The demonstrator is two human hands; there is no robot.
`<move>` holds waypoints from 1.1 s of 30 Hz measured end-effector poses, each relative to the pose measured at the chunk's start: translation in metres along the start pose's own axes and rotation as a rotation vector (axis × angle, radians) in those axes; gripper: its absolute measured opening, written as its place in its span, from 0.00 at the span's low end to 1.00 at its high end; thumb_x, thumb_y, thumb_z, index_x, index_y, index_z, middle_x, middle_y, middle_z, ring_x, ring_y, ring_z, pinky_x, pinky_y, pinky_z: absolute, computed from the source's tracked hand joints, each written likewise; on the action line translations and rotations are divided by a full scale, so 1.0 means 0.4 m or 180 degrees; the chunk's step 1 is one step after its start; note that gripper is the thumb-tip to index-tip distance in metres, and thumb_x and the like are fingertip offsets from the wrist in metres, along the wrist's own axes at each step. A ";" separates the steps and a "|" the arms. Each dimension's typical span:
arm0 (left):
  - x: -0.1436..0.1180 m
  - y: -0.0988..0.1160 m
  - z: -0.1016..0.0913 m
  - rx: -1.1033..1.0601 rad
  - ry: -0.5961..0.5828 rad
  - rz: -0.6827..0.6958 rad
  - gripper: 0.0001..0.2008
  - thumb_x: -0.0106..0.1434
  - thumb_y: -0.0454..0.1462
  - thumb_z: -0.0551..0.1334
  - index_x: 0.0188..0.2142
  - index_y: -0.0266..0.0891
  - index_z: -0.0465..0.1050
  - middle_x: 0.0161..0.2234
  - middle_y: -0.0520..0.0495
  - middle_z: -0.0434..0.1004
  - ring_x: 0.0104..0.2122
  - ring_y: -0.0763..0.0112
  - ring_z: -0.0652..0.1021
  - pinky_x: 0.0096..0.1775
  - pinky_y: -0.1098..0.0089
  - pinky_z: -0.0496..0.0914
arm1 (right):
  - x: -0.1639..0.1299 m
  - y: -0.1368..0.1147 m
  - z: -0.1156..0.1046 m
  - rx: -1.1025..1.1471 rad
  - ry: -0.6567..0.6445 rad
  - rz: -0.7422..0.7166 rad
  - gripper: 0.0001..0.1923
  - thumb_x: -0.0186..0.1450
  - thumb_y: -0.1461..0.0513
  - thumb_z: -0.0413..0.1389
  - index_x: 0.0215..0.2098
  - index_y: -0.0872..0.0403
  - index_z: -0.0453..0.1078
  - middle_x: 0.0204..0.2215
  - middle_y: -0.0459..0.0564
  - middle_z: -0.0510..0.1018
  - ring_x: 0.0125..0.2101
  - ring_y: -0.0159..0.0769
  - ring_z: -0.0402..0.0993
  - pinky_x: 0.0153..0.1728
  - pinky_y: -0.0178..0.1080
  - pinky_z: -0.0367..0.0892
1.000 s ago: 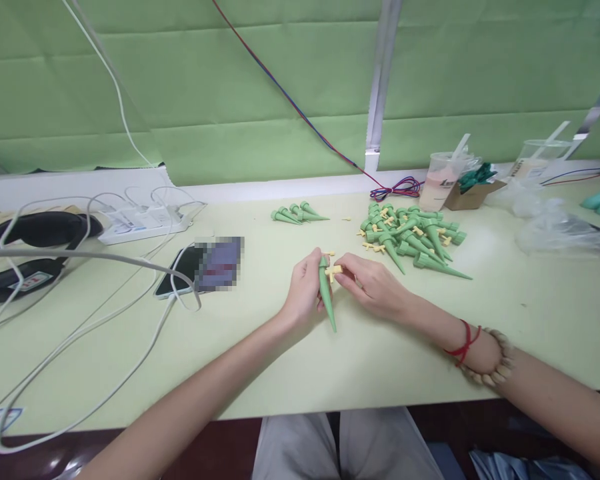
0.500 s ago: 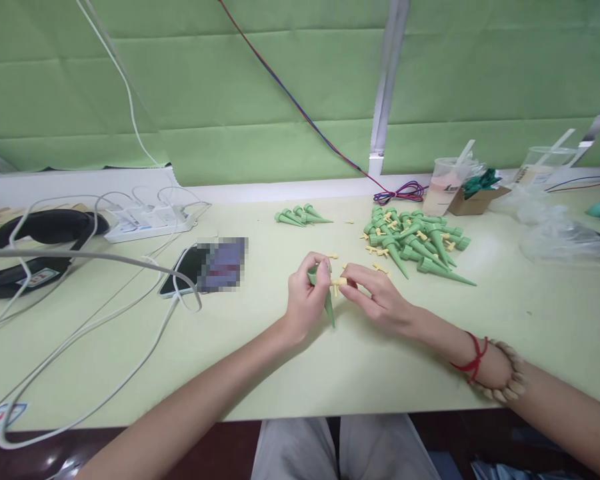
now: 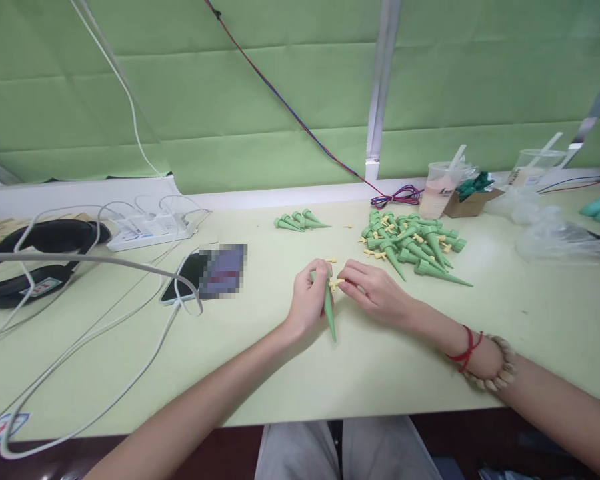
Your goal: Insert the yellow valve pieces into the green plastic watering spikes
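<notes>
My left hand [image 3: 307,297] is closed around a green plant watering spike [image 3: 329,315], whose tapered tip points down toward me. Between the fingertips of my right hand [image 3: 375,288] is a small yellow valve [image 3: 335,284], held at the side of the spike; whether it is seated in the spike I cannot tell. Just beyond my hands a loose yellow valve [image 3: 331,260] lies on the table. To the right is a heap of green spikes [image 3: 410,241] mixed with yellow valves. Several more spikes [image 3: 300,220] lie grouped at the back.
A phone [image 3: 190,277], white cables [image 3: 153,347], a power strip [image 3: 153,230] and a black headset [image 3: 45,230] occupy the left side. Drink cups [image 3: 437,190], a small cardboard box [image 3: 470,203] and plastic bags [image 3: 550,237] stand at the back right. The table's front edge runs before my lap.
My left hand has turned the spike slightly, so more of its length shows. The yellow valve stays pinched in my right hand beside it. The whole view has shifted a little.
</notes>
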State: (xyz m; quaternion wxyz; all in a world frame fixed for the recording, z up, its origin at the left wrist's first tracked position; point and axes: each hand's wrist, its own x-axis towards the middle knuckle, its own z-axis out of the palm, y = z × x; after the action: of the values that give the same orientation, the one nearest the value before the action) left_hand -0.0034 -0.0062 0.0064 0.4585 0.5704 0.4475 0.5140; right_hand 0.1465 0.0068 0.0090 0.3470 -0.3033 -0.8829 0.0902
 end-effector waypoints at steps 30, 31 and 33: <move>0.008 -0.001 -0.013 0.0449 -0.0077 0.0046 0.17 0.60 0.51 0.50 0.26 0.40 0.58 0.13 0.60 0.53 0.08 0.81 0.59 0.10 0.78 0.53 | 0.017 0.010 0.032 0.1941 0.0115 0.1369 0.15 0.52 0.53 0.60 0.30 0.57 0.71 0.22 0.46 0.71 0.23 0.30 0.66 0.26 0.34 0.64; 0.011 -0.001 -0.014 0.0395 -0.0093 -0.0006 0.18 0.59 0.52 0.50 0.27 0.40 0.58 0.12 0.61 0.53 0.07 0.80 0.59 0.09 0.79 0.53 | 0.018 0.006 0.033 0.1919 0.0135 0.1377 0.15 0.52 0.53 0.59 0.30 0.57 0.71 0.22 0.46 0.71 0.23 0.31 0.66 0.26 0.35 0.64; 0.017 0.001 -0.017 0.0277 -0.0118 -0.0071 0.18 0.59 0.53 0.49 0.27 0.41 0.58 0.11 0.61 0.53 0.07 0.80 0.60 0.09 0.79 0.52 | 0.020 -0.001 0.033 0.2077 0.0040 0.1414 0.16 0.56 0.51 0.56 0.30 0.56 0.70 0.22 0.47 0.71 0.24 0.31 0.68 0.26 0.35 0.66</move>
State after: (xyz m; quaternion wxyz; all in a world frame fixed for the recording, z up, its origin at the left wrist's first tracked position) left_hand -0.0095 0.0007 0.0082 0.4471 0.5942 0.4672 0.4783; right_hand 0.1330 0.0121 0.0038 0.4026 -0.3613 -0.7186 0.4371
